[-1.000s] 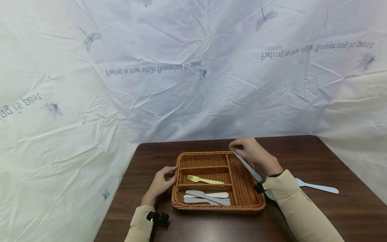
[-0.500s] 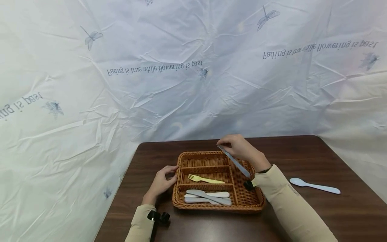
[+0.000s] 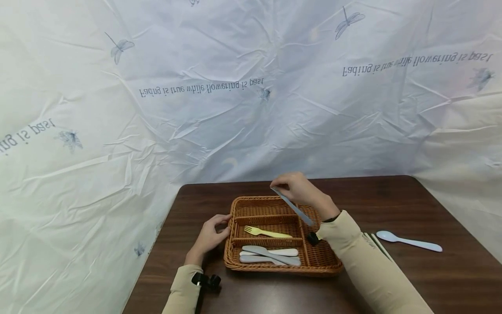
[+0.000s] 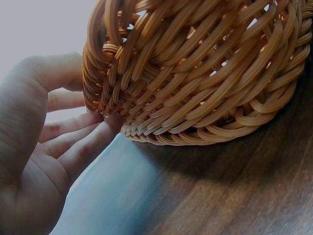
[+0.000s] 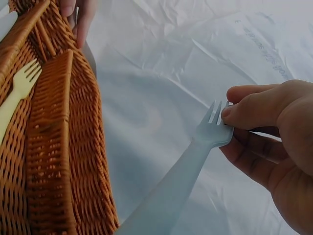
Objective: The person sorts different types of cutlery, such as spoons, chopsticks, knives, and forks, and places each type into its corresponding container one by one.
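A brown wicker basket point(image 3: 283, 271) with divided compartments stands on the table. At its left end my left hand point(image 3: 209, 237) holds the rim, thumb and fingers against the weave; in the left wrist view the thumb tip is hidden behind the rim. My right hand point(image 3: 296, 188) pinches a light blue-grey fork point(image 3: 294, 207) by its tines, raised over the back right of the basket. The fork's handle slants down to the right. A yellow fork point(image 3: 268, 233) lies in the middle compartment. Several white and grey pieces of cutlery, including a grey knife point(image 3: 270, 255), lie in the front compartment.
A pale blue spoon point(image 3: 408, 241) lies on the dark wooden table point(image 3: 439, 213) to the right of the basket. Pale green-yellow strips point(image 3: 378, 245) show partly from behind the right sleeve. A white printed sheet point(image 3: 235, 126) hangs behind the table.
My right hand has moved left with the fork, from over the basket's right compartment toward its back compartment. The left hand stays at the basket's left rim.
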`<state>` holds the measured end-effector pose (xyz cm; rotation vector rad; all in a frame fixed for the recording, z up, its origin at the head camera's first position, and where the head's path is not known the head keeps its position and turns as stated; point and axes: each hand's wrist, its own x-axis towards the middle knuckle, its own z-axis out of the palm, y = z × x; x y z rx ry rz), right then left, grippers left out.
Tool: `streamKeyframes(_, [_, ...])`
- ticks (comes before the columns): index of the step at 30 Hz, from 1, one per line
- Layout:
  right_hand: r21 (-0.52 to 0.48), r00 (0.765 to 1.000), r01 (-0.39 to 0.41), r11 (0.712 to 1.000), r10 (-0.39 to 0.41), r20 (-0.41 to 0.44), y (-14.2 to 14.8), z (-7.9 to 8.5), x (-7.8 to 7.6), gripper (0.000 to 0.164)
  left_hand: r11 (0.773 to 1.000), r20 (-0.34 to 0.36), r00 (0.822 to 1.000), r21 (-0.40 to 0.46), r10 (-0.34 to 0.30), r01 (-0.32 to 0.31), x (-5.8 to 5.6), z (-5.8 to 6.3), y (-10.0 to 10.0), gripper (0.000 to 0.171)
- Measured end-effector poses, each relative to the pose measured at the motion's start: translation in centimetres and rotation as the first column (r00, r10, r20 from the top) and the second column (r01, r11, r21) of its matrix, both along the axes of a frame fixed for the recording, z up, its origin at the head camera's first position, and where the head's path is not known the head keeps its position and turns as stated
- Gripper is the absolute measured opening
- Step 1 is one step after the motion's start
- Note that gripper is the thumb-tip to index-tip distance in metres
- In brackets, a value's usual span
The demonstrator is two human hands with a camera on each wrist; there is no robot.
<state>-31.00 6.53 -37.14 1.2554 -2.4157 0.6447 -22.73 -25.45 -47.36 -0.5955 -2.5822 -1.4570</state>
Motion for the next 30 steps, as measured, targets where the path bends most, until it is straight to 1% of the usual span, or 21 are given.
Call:
streamKeyframes(5, [-0.007,1.000,-0.013,1.000,0.013,0.005,-0.9,-0.1,-0.1,0.019,1.000,-0.001,1.000,0.016,0.010,-0.010,-0.3,-0.5,-0.1,0.039])
streamKeyframes(6, [-0.009,1.000,-0.016,1.000,0.016,0.009,-1.1,-0.1,-0.1,0.019,1.000,-0.015,1.000,0.019,0.015,-0.015,-0.6,-1.1,-0.2,0.039])
streamKeyframes(7, [-0.010,1.000,-0.023,1.000,0.023,0.012,-1.3,-0.1,-0.1,0.020,1.000,-0.017,1.000,0.020,0.016,-0.015,-0.6,-1.1,-0.2,0.039])
streamKeyframes(10, [-0.012,0.999,-0.046,0.999,0.046,0.007,-1.8,-0.2,-0.1,0.020,0.999,-0.024,0.999,0.037,0.028,-0.027,-1.5,-2.7,-0.6,0.040])
streamKeyframes(12, [-0.012,0.998,-0.057,0.998,0.057,0.008,-2.2,-0.2,-0.1,0.020,0.999,-0.029,0.999,0.029,0.039,-0.038,-2.0,-3.4,-0.7,0.040])
streamKeyframes(13, [-0.010,0.998,-0.064,0.998,0.064,0.002,-2.3,-0.3,-0.1,0.020,0.999,-0.016,0.999,0.033,0.039,-0.038,-1.9,-3.1,-0.7,0.040])
streamKeyframes(14, [-0.011,0.998,-0.068,0.998,0.068,-0.002,-2.5,-0.3,-0.1,0.020,0.998,-0.015,0.999,0.041,0.043,-0.043,-2.0,-3.3,-0.6,0.040])
streamKeyframes(17, [-0.008,0.997,-0.078,0.997,0.077,-0.012,-2.8,-0.3,-0.1,0.020,0.999,-0.012,0.999,0.040,0.037,-0.037,-1.3,-2.0,-0.2,0.039])
streamKeyframes(19, [-0.008,0.997,-0.081,0.997,0.081,-0.014,-3.0,-0.4,-0.1,0.020,0.999,-0.006,1.000,0.042,0.021,-0.020,-0.9,-1.1,0.0,0.039])
streamKeyframes(22, [-0.004,0.996,-0.089,0.996,0.089,-0.002,-3.3,-0.5,-0.1,0.020,1.000,0.004,1.000,0.017,0.008,-0.008,-0.6,-0.3,-0.1,0.039])
streamKeyframes(26, [0.032,0.992,-0.118,0.993,0.116,0.043,-3.6,-0.7,-0.1,0.019,1.000,0.015,1.000,0.006,0.003,-0.003,-0.6,0.0,-0.2,0.039])
streamKeyframes(30, [0.066,0.985,-0.144,0.987,0.137,0.102,-4.0,-0.8,0.0,0.019,1.000,0.009,1.000,0.013,0.003,-0.003,-0.7,-0.1,-0.3,0.039])
